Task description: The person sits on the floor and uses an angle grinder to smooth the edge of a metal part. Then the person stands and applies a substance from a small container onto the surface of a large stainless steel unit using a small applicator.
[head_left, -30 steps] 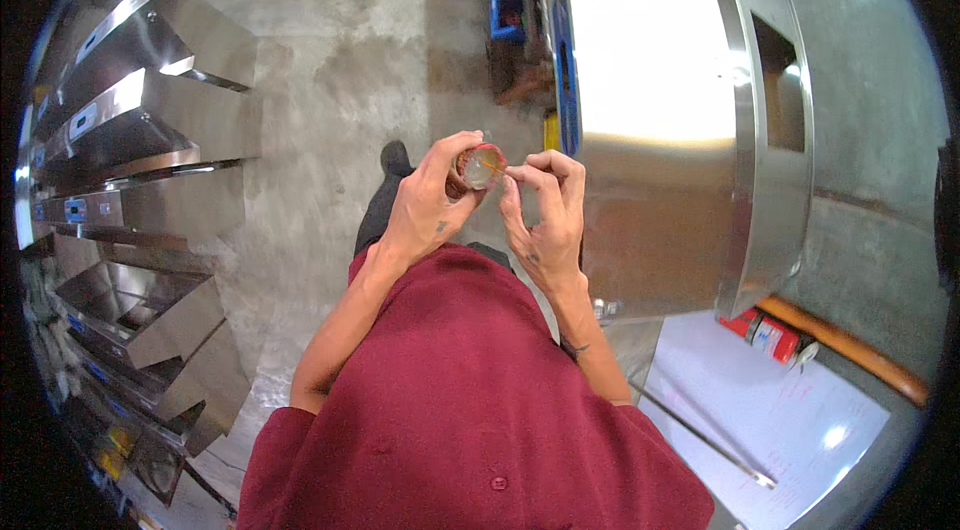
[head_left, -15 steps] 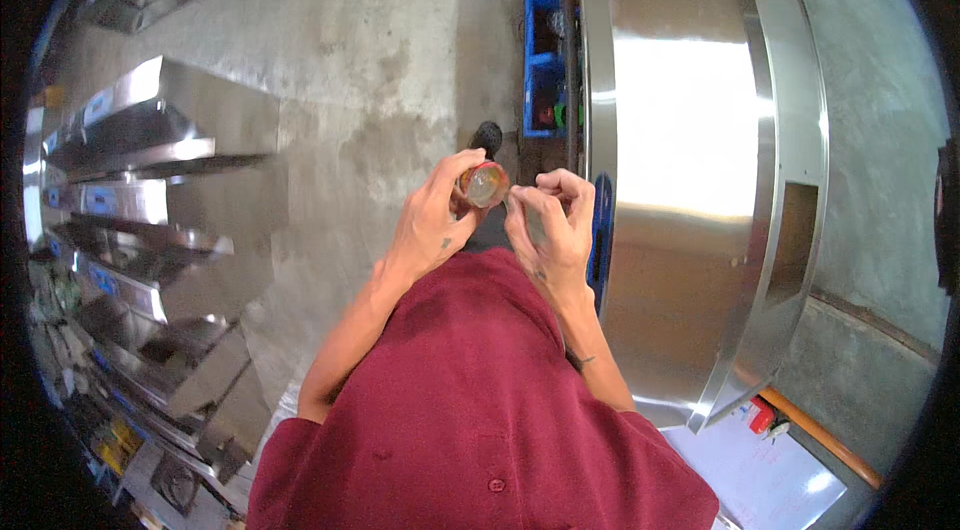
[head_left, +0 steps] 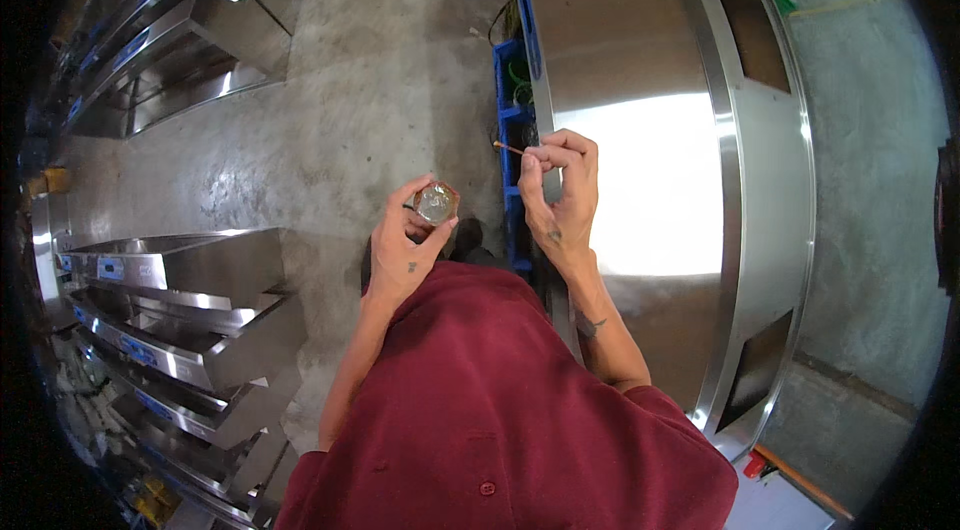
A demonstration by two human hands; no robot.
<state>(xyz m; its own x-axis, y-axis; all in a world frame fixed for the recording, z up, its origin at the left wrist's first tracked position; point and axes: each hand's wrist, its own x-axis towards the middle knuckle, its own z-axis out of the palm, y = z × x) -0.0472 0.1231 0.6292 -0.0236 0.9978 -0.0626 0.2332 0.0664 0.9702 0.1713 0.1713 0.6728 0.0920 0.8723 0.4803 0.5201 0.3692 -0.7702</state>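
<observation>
Left hand point(head_left: 400, 252): While its thumb and fingers curl round the side of a small jar point(head_left: 437, 203), its back, marked with a dark tattoo, faces up.
Jar location: above the floor point(head_left: 345, 135), left of the right hand point(head_left: 563, 192) and apart from it.
Jar look: round, with a clear, glassy, shiny face and a reddish-brown edge.
Right hand grip: thumb and fingertips pinch one end of a stick point(head_left: 509, 147).
Stick: thin, straight, orange-brown, its yellowish tip pointing left, clear of the jar.
Writing: blue labels point(head_left: 110, 269) on the left steel boxes point(head_left: 225, 263), too small to read.
Left steel boxes: angular folded metal, in rows.
Right steel case point(head_left: 625, 50): large, smooth, brightly reflecting, with rectangular openings along its right side.
Blue bins point(head_left: 507, 87): along the case's left edge, something green inside.
Floor: grey, mottled, concrete-like.
Shirt point(head_left: 480, 370): near, maroon cloth, one round button.
</observation>
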